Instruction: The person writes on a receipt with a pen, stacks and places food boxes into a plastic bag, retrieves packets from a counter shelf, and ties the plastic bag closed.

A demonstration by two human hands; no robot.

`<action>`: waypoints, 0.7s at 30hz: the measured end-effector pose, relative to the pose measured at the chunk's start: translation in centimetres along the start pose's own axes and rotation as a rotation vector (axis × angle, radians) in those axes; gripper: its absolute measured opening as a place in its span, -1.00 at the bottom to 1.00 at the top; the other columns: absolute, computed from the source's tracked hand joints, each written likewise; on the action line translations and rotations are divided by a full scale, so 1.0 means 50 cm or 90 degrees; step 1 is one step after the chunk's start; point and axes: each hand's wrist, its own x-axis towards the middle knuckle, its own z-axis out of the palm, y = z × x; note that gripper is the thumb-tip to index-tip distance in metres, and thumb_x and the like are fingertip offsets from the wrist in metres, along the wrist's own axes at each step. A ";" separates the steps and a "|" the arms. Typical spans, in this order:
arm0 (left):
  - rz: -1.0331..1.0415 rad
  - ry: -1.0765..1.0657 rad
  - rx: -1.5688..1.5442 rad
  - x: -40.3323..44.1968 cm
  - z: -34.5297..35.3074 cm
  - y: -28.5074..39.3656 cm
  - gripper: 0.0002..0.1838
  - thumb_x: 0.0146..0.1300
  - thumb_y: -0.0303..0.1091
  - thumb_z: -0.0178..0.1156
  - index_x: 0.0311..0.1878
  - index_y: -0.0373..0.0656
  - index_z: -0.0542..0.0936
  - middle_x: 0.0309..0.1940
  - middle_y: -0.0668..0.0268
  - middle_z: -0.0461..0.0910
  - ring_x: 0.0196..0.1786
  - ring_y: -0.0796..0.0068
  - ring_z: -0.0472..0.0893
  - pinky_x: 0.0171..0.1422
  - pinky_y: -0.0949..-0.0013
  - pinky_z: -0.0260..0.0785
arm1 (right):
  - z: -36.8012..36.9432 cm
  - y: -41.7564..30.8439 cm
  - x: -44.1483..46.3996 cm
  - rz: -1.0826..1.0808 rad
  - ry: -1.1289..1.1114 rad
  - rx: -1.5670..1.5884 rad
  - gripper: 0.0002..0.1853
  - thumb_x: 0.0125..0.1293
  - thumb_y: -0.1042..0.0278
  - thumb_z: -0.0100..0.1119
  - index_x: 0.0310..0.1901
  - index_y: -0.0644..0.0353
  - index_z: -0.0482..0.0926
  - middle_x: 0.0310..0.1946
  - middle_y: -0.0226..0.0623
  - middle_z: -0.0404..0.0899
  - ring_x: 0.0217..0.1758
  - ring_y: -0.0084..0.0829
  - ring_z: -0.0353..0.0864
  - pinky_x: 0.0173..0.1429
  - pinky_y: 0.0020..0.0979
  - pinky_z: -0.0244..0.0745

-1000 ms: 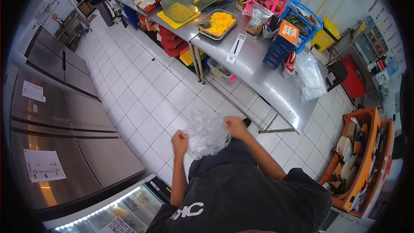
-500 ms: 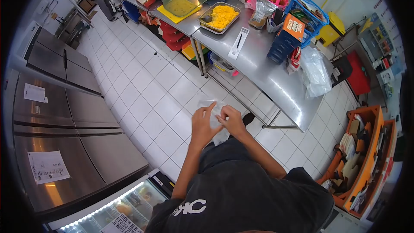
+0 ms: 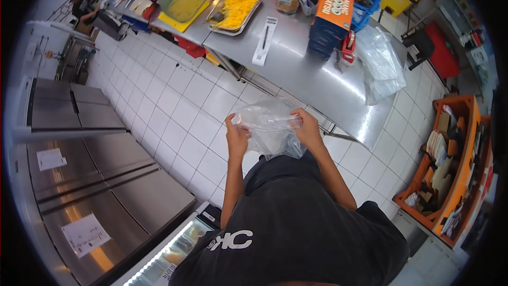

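Note:
A clear plastic bag [image 3: 270, 127] is stretched between my two hands, in front of my waist and above the tiled floor. My left hand [image 3: 236, 136] grips its left edge with bent fingers. On the opposite edge, my right hand [image 3: 307, 127] pinches the film, thumb and fingers closed on it. The bag looks spread wide and see-through, with nothing visible inside.
Ahead is a steel table [image 3: 296, 69] with a tray of shredded yellow food [image 3: 238, 10], a blue and orange box [image 3: 330, 24] and more plastic bags [image 3: 378, 63]. Steel fridges [image 3: 100, 180] line the left; an orange crate [image 3: 439, 164] stands right. A person [image 3: 82, 10] is far left.
My hands have moved apart, and the bag that was bunched between them is now spread wide. The view has shifted, bringing the table's bags nearer the middle.

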 end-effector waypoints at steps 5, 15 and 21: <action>0.331 -0.026 0.276 0.006 0.146 0.121 -0.73 0.23 -0.47 0.23 0.01 -0.23 0.57 -0.30 0.03 0.69 -0.21 0.00 0.73 -0.19 0.19 0.51 | -0.103 0.078 0.046 -0.051 0.093 -0.125 -0.72 0.05 0.70 0.22 -0.16 0.25 0.54 -0.25 -0.05 0.60 -0.13 -0.03 0.62 -0.04 -0.12 0.50; 0.562 0.080 0.377 0.103 0.285 0.214 -0.71 0.00 -0.81 0.10 -0.25 -0.21 0.44 -0.08 0.05 0.52 -0.16 0.21 0.56 -0.12 0.32 0.44 | -0.275 0.134 0.143 -0.036 0.420 0.027 -0.66 -0.05 0.80 0.21 -0.19 0.27 0.53 -0.24 -0.12 0.53 -0.14 -0.03 0.58 -0.15 -0.13 0.47; 0.331 -0.071 0.388 0.122 0.407 0.166 -0.76 0.12 -0.59 0.33 -0.14 -0.25 0.55 -0.43 0.15 0.63 -0.42 0.23 0.60 -0.23 0.29 0.44 | -0.231 0.250 0.161 -0.066 0.313 -0.054 -0.64 -0.02 0.78 0.18 -0.15 0.26 0.51 -0.36 -0.08 0.53 -0.24 -0.01 0.60 -0.11 -0.07 0.51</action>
